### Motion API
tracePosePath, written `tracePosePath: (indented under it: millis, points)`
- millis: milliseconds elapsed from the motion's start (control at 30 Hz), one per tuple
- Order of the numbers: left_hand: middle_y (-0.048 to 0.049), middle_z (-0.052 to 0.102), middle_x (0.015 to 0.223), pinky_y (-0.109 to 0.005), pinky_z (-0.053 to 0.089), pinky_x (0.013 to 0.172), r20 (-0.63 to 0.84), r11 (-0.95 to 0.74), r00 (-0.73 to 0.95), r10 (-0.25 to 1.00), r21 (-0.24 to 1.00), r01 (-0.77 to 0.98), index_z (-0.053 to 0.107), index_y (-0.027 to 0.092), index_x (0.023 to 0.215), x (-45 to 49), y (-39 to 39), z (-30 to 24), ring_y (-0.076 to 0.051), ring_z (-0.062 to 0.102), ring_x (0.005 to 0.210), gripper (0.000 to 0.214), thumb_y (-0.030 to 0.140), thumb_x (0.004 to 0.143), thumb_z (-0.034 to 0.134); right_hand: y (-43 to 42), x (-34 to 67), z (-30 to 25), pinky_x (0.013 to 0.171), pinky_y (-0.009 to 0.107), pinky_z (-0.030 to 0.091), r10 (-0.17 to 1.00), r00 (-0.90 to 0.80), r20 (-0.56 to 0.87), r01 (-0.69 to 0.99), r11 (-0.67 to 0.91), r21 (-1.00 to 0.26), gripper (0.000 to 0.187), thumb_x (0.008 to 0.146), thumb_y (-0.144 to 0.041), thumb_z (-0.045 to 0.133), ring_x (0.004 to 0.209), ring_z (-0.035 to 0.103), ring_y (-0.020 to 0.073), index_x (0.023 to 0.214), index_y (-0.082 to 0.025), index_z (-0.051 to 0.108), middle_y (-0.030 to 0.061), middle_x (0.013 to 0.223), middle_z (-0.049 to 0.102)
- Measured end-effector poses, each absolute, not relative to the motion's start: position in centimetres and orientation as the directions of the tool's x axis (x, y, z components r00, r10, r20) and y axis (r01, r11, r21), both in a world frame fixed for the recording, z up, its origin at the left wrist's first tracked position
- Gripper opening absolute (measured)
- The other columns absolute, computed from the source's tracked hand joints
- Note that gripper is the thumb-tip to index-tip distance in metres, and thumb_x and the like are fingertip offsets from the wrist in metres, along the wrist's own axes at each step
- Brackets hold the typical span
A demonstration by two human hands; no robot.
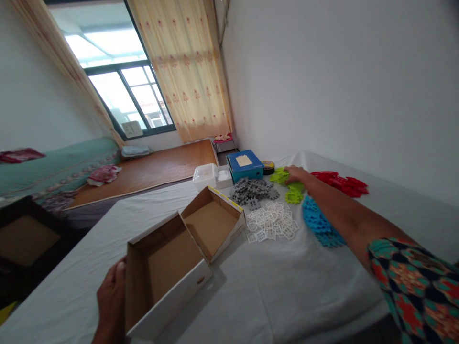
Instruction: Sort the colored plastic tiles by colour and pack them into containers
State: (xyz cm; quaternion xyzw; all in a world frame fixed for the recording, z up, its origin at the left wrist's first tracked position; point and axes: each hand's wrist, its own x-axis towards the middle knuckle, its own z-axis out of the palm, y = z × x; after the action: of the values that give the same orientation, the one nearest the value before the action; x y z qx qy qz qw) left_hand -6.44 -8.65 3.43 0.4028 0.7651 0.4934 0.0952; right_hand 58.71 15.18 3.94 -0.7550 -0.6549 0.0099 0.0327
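Left hand: at the near left, fingers (120, 274) against the outer left wall of the open cardboard box (186, 290); cannot tell how firmly it grips.
Cardboard box: tilted, lid folded out to the far right, white outside and brown within.
Blue pieces: a stack (319, 222) at the right, beside the forearm.
White pieces: a loose pile (270, 222) left of the blue.
Gray pieces: heaped (251, 191) just beyond the white.
Right hand (296, 175): far right, down on the green pieces (294, 195); finger spread and grip cannot be told.
Red pieces: a pile (339, 183) right of the green.
Blue box: beyond the gray (247, 173).
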Motion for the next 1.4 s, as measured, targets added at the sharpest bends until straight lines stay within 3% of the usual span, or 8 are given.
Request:
tracePosePath:
  millis: [300,533,733,933,1100,1200,1267,1400]
  points:
    - [-0.008,0.071,0.102,-0.035,0.052,0.082,0.274,0.153,-0.637,0.721,0.833,0.531,0.067,0.016,0.106,-5.7,-8.9,3.5,-0.025,0.064,0.096,0.046,0.044,0.077,0.044,14.8,59.9,8.8,0.089,0.037,0.047,0.975,0.188,0.117,0.981,-0.18,-0.072,0.073,0.068,-0.043,0.072,0.109,0.059,0.0296,0.134,-0.021,0.051,0.0154,0.128,0.058]
    - [-0.0086,0.07,0.105,-0.036,0.05,0.086,0.302,0.138,-0.599,0.742,0.805,0.577,0.065,0.014,0.113,-5.8,-8.7,3.0,-0.025,0.062,0.099,0.046,0.039,0.082,0.042,12.2,58.7,14.8,0.068,0.031,0.052,0.967,0.203,0.151,0.935,-0.146,-0.322,0.06,0.067,-0.029,0.074,0.081,0.066,0.0227,0.123,-0.016,0.055,0.0123,0.107,0.068]
    - [-0.0083,0.067,0.1,-0.03,0.051,0.075,0.245,0.134,-0.577,0.779,0.834,0.535,0.063,0.012,0.117,-4.6,-9.2,4.0,-0.02,0.061,0.088,0.046,0.038,0.089,0.038,9.2,48.8,20.1,0.061,0.027,0.053,0.958,-0.15,0.243,0.757,0.27,-0.596,0.061,0.064,-0.025,0.078,0.074,0.063,0.0177,0.119,-0.02,0.055,0.0067,0.103,0.069]
    - [-0.0096,0.064,0.1,-0.025,0.049,0.06,0.234,-0.015,-0.527,0.817,0.922,0.386,0.062,0.013,0.113,-3.9,-9.6,3.6,-0.016,0.06,0.079,0.05,0.048,0.092,0.033,3.9,31.0,19.5,0.074,0.032,0.054,0.748,-0.591,0.3,0.413,0.601,-0.685,0.06,0.062,-0.031,0.081,0.085,0.063,0.0191,0.118,-0.026,0.06,0.002,0.109,0.067]
    - [-0.0102,0.063,0.096,-0.024,0.047,0.054,0.26,-0.069,-0.508,0.821,0.929,0.364,0.061,0.013,0.115,-4.8,-9.4,2.2,-0.014,0.057,0.069,0.056,0.055,0.092,0.032,0.0,19.7,15.2,0.081,0.036,0.054,0.685,-0.712,0.156,0.389,0.569,-0.724,0.074,0.06,-0.042,0.084,0.09,0.065,0.0231,0.127,-0.024,0.057,0.0041,0.106,0.069]
    - [-0.012,0.063,0.101,-0.023,0.046,0.053,0.3,-0.11,-0.492,0.817,0.92,0.377,0.062,0.013,0.113,-4.8,-9.3,2.0,-0.013,0.056,0.07,0.058,0.057,0.092,0.032,-1.0,17.0,13.7,0.098,0.039,0.048,0.647,-0.754,0.114,0.422,0.611,-0.67,0.084,0.058,-0.05,0.084,0.114,0.059,0.0281,0.133,-0.026,0.054,0.0073,0.124,0.064]
    - [-0.0133,0.063,0.105,-0.024,0.047,0.053,0.315,-0.129,-0.484,0.816,0.916,0.379,0.062,0.012,0.113,-4.7,-9.3,1.9,-0.014,0.056,0.071,0.058,0.057,0.093,0.031,-1.2,16.9,13.6,0.104,0.04,0.044,0.602,-0.789,0.125,0.395,0.652,-0.647,0.078,0.066,-0.053,0.078,0.123,0.054,0.0268,0.136,-0.029,0.052,0.0059,0.133,0.059]
    - [-0.0141,0.062,0.107,-0.024,0.048,0.053,0.312,-0.125,-0.485,0.817,0.917,0.38,0.061,0.011,0.114,-4.8,-9.2,1.8,-0.014,0.055,0.071,0.058,0.055,0.094,0.03,-0.9,19.9,15.0,0.102,0.042,0.045,0.545,-0.812,0.209,0.317,0.713,-0.626,0.057,0.082,-0.051,0.065,0.118,0.057,0.0239,0.133,-0.027,0.055,0.0053,0.13,0.061]
